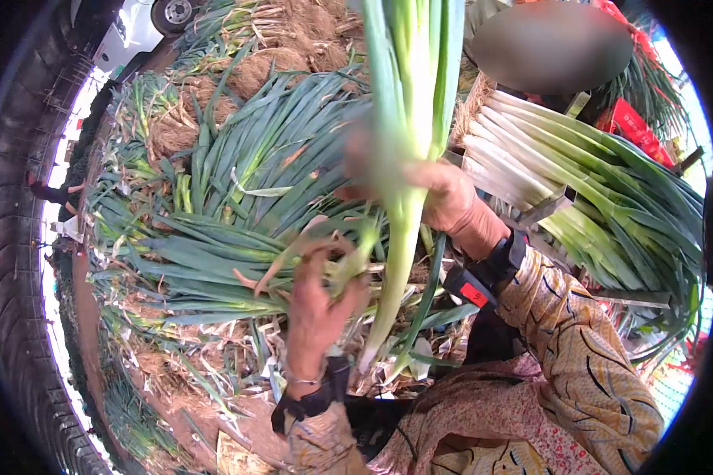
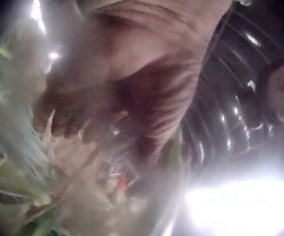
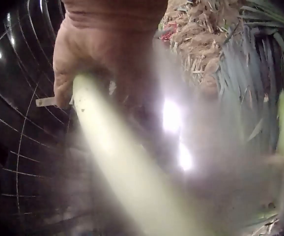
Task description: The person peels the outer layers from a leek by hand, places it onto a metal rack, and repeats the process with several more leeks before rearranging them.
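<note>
Far left: a heap of green onions (image 1: 238, 182), roots and soil attached, lies on the ground.

Centre-left: the left hand (image 1: 317, 309) is raised, with fingers curled around a loose outer leaf (image 1: 355, 255) at the lower stalk. The left wrist view is blurred.

Centre: the green onion stalk (image 1: 398, 253) is held near upright above the heap, white end down.

Centre-right: the right hand (image 1: 451, 202) is clenched around the stalk's middle; the right wrist view confirms this grip.

Right: a trimmed stack (image 1: 531, 158) of white-stemmed onions lies in neat rows.
</note>
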`<move>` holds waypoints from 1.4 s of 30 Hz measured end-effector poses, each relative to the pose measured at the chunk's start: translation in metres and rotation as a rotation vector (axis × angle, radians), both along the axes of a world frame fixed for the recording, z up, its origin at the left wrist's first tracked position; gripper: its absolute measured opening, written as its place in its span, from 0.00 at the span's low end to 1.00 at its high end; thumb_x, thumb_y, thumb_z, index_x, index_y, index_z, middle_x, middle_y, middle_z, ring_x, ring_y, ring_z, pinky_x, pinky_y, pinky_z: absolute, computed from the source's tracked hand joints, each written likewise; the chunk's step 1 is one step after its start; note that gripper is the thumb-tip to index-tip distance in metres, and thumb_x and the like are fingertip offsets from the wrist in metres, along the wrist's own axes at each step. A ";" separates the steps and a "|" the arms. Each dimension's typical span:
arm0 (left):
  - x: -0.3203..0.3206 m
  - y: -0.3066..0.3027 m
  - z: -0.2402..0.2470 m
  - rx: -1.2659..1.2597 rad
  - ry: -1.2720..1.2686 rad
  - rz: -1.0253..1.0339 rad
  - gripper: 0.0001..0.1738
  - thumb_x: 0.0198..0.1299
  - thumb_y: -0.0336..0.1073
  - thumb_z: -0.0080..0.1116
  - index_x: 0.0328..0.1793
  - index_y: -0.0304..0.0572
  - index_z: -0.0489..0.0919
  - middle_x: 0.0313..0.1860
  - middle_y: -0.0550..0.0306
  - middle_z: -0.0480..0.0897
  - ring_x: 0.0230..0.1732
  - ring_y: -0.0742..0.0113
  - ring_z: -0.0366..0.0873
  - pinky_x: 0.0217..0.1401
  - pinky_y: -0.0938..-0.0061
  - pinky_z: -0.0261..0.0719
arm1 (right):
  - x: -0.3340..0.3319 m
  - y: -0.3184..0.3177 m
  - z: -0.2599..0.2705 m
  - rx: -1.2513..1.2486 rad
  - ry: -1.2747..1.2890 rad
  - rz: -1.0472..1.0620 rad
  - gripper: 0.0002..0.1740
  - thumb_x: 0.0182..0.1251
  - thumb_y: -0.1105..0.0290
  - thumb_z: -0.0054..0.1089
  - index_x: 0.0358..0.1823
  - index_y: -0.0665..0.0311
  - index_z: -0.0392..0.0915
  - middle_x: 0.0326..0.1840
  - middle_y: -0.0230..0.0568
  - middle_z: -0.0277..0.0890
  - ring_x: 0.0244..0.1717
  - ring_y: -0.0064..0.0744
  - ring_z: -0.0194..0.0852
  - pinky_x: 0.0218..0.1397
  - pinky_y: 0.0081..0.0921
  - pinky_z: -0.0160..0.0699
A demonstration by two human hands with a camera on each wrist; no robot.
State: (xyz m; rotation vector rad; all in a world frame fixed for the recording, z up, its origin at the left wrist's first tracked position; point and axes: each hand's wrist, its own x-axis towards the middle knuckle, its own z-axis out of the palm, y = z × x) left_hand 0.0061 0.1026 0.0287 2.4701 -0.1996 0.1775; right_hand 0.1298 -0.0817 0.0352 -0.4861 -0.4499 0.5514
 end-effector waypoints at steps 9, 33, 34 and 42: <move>0.041 -0.059 0.042 -0.497 0.207 -0.022 0.12 0.57 0.34 0.59 0.40 0.30 0.76 0.20 0.58 0.77 0.22 0.79 0.72 0.25 0.78 0.70 | 0.007 -0.010 -0.003 -0.391 -0.174 0.098 0.43 0.46 0.58 0.71 0.63 0.69 0.63 0.62 0.51 0.66 0.58 0.40 0.68 0.65 0.36 0.64; -0.045 0.028 -0.173 0.596 0.418 0.266 0.21 0.54 0.36 0.61 0.50 0.30 0.72 0.41 0.41 0.79 0.41 0.50 0.80 0.44 0.64 0.79 | 0.007 -0.018 -0.005 0.125 -0.093 0.225 0.24 0.60 0.66 0.52 0.56 0.71 0.67 0.22 0.27 0.57 0.19 0.19 0.58 0.31 0.28 0.72; -0.023 0.018 -0.133 0.486 0.217 0.237 0.24 0.54 0.35 0.61 0.55 0.29 0.71 0.43 0.43 0.80 0.41 0.50 0.80 0.45 0.65 0.79 | 0.006 -0.020 -0.005 0.125 -0.064 0.211 0.23 0.61 0.67 0.52 0.55 0.71 0.67 0.21 0.27 0.57 0.19 0.19 0.58 0.30 0.28 0.71; 0.018 -0.107 -0.001 -0.427 0.004 0.191 0.19 0.54 0.38 0.66 0.45 0.31 0.76 0.36 0.50 0.78 0.37 0.66 0.75 0.42 0.72 0.72 | 0.016 -0.024 -0.007 0.170 0.013 0.040 0.15 0.63 0.70 0.50 0.51 0.66 0.68 0.21 0.28 0.58 0.20 0.20 0.57 0.29 0.27 0.66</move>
